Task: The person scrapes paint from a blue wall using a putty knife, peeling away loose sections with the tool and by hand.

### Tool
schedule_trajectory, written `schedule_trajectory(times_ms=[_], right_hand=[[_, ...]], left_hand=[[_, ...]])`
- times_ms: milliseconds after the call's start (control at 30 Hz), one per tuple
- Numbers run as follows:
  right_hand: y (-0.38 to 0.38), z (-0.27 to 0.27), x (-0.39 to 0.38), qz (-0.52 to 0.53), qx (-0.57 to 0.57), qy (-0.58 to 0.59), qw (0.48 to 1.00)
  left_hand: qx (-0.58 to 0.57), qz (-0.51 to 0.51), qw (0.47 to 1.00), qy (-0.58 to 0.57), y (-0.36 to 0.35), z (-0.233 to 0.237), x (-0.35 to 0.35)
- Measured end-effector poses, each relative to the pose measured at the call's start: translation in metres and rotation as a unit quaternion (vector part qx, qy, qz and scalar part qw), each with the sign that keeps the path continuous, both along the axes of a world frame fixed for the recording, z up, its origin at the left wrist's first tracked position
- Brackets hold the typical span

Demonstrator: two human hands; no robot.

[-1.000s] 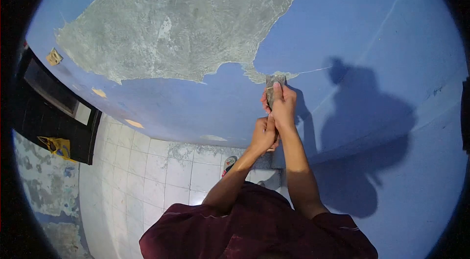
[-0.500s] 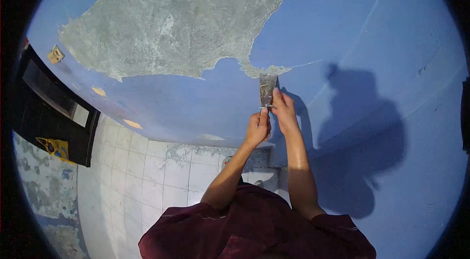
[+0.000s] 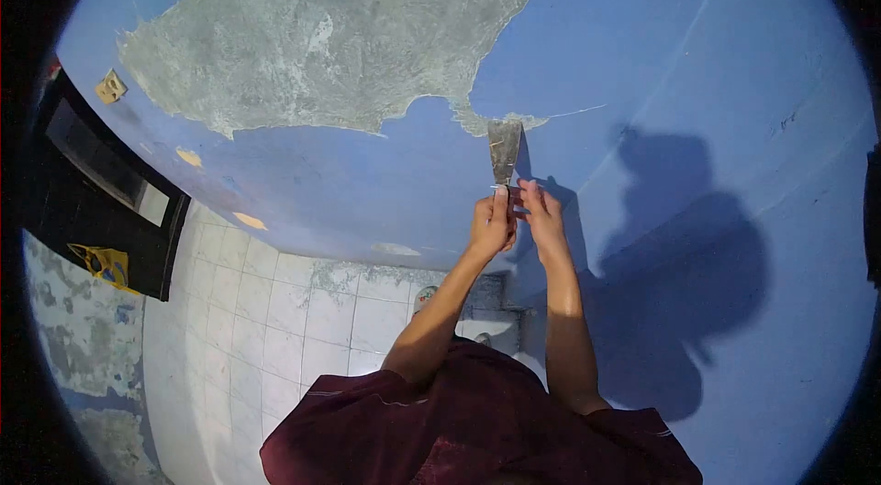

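Note:
My left hand [image 3: 494, 222] is wrapped round the handle of a scraper [image 3: 504, 155], its thumb lying along the top near the blade. Flecks of debris cling to the flat metal blade, whose wide edge meets the blue wall [image 3: 633, 44] at the lower rim of a bare grey patch [image 3: 312, 44]. Just right of the handle is my right hand [image 3: 545, 221], its fingers loosely apart and pointing up. Whether those fingertips touch the left hand or the handle is hard to tell.
White floor tiles [image 3: 275, 301] lie below. At left are a dark door [image 3: 101, 191] with a yellow bag [image 3: 108, 267] and a switch plate [image 3: 111, 87]. A thin scratch [image 3: 578, 111] runs right from the patch. My shadow [image 3: 684, 246] falls on the wall.
The scraper and my left hand have moved slightly up. My right hand has come off the blade's side and sits lower, its fingers looser.

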State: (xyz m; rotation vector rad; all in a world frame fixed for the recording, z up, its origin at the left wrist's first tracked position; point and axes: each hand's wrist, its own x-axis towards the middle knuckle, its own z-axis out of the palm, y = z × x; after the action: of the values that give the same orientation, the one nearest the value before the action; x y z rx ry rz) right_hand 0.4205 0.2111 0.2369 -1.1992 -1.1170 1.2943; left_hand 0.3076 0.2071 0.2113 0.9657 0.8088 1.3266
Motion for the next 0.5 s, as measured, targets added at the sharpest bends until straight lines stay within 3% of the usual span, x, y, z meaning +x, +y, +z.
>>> schedule_trajectory(times_ms=[67,500], right_hand=[[-0.002,0.001,-0.001,-0.001,-0.005,-0.008,1.000],[0.001,-0.015,-0.009,0.010,-0.013,-0.004,1.000]], left_hand=[[0.014,0.036,0.998,0.056,0.000,-0.001,0.000],[0.009,0.008,0.999,0.035,0.002,0.009,-0.009]])
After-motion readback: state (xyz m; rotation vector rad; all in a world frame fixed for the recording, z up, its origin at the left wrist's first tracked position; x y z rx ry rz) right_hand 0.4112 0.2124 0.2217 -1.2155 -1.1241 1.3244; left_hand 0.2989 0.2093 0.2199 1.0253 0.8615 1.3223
